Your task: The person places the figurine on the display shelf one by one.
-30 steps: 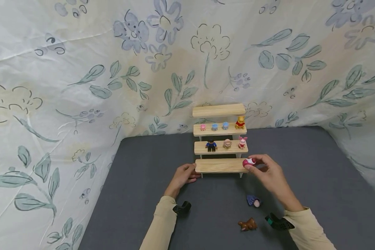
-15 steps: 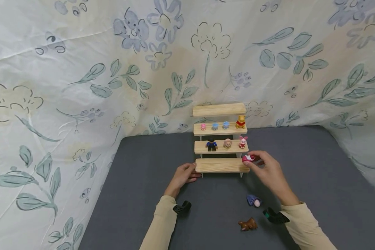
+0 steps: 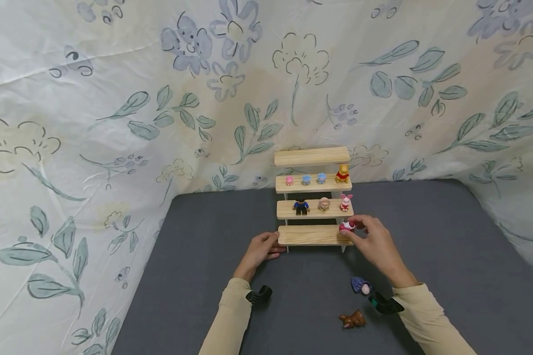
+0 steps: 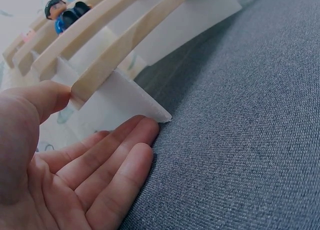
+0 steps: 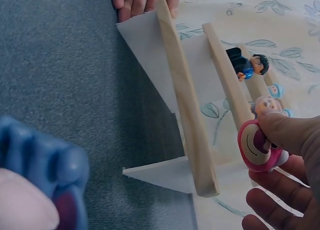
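Observation:
In the head view, my right hand point(image 3: 377, 244) pinches a small pink-and-white toy figure point(image 3: 347, 226) between thumb and fingers, over the right end of the lowest shelf point(image 3: 311, 235). The right wrist view shows the smiling face on that toy figure point(image 5: 257, 146), close beside the plank. On the other side, my left hand point(image 3: 259, 251) touches the left end of the tiered wooden display stand. Its thumb rests on the plank's end point(image 4: 82, 90), and its relaxed fingers lie low by the white leg point(image 4: 132, 97).
A Pooh figure point(image 3: 342, 174) and several tiny figures stand on the third shelf. On the second are a dark-haired figure point(image 3: 301, 206), a beige-headed figure point(image 3: 323, 204) and a piglet figure point(image 3: 345, 202). A blue-purple figure point(image 3: 360, 285) and a brown animal figure point(image 3: 353, 319) lie on the grey cloth.
My right hand has moved left with the pink toy figure, from beside the lowest shelf's right end to over it. The left hand stays at the stand's left end.

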Action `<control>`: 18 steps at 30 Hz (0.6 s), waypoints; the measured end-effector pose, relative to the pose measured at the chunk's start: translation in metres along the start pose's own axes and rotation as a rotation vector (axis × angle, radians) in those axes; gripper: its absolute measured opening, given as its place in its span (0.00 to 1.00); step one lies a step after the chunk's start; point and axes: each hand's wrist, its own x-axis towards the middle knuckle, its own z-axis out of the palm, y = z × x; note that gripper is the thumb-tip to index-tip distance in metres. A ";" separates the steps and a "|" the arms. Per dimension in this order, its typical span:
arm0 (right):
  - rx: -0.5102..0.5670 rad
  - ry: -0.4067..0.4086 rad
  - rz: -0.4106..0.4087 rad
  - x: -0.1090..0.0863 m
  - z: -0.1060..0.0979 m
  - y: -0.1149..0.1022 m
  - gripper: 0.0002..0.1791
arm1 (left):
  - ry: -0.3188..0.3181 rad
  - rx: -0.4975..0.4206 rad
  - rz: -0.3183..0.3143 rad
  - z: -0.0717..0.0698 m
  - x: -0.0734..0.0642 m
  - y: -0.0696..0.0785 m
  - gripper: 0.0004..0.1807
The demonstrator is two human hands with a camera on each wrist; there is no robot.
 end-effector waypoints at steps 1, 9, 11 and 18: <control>-0.007 -0.001 -0.001 0.000 0.000 0.001 0.20 | -0.001 0.000 0.001 0.000 0.000 0.000 0.32; -0.064 -0.011 0.000 -0.001 0.003 0.008 0.20 | 0.002 0.006 -0.003 0.000 0.000 0.000 0.33; -0.074 -0.006 -0.010 -0.001 0.004 0.010 0.20 | 0.002 0.002 -0.003 0.000 0.000 0.001 0.33; -0.084 -0.010 -0.011 -0.001 0.007 0.014 0.21 | -0.002 -0.003 0.006 -0.001 -0.001 0.001 0.33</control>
